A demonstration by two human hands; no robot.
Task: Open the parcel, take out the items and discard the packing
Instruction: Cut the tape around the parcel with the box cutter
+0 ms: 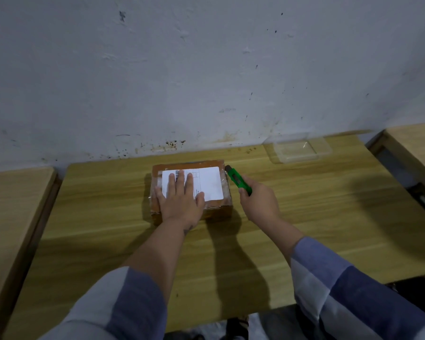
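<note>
Parcel (191,186) on worktop (304,217), left hand (182,197) flat and open on its label (206,182); right hand (259,201) grip clamped on green cutter (238,179) at parcel's far right corner.

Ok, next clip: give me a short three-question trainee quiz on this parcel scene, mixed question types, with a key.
1. True or false: the left hand lies flat on the parcel.
2. The right hand holds: A) scissors B) green box cutter C) pen
3. What clear item sits on the table by the wall, to the right of the parcel?

Key
1. True; it covers part of the white label.
2. B; its tip is at the parcel's far right corner.
3. A clear plastic container.
</note>
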